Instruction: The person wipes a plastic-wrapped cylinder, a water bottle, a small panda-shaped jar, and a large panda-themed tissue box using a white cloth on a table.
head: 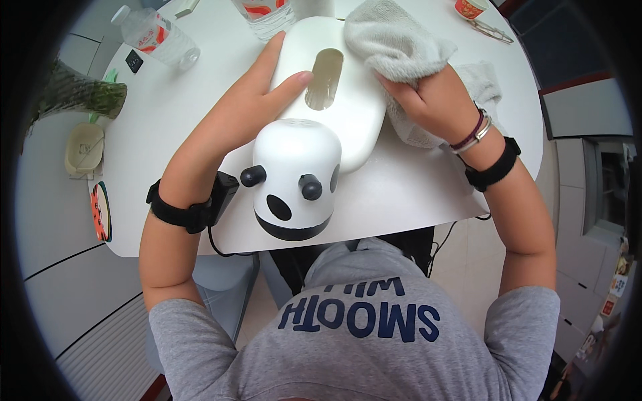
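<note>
A white animal-shaped tissue box [357, 118] lies in front of me, with an oval slot [326, 80] in its top. Its rounded head [296, 145], nearest to me, has black knobs, a black oval patch and a black rim. My left hand [261, 97] grips the box's left side, thumb on top beside the slot. In my right hand [434, 97] is a light grey terry cloth [401, 37], bunched up and touching the box's far right edge. More terry cloth [476, 85] lies below and right of that hand; I cannot tell whether it is the same piece.
On the white table [426, 185] stand or lie a tilted clear bottle [158, 37], another bottle [263, 15], a small black device [134, 61], a red paper cup [470, 8] and glasses [491, 31]. At left are a vase with stems [95, 97] and a tiger-pattern mat [101, 210].
</note>
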{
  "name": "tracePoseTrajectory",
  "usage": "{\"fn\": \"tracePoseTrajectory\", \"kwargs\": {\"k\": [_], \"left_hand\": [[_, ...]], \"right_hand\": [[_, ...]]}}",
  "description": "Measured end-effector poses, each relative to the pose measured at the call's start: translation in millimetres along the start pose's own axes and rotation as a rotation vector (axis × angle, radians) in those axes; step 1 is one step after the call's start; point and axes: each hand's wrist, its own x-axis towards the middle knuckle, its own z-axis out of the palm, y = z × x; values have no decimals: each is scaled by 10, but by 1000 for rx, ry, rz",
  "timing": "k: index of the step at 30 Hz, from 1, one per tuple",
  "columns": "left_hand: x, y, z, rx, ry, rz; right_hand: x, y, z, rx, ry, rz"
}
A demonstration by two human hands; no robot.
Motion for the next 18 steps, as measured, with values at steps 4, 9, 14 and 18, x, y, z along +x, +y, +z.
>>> {"fn": "tracePoseTrajectory", "kwargs": {"k": [4, 9, 14, 18], "left_hand": [[-16, 1, 39, -72, 79, -51], [38, -67, 150, -257, 214, -150], [75, -32, 166, -180, 196, -124], [96, -44, 188, -119, 198, -57]], "right_hand": [[74, 19, 67, 41, 6, 25], [-147, -240, 70, -37, -1, -150], [-260, -291, 36, 129, -106, -13], [-58, -86, 84, 100, -25, -81]]}}
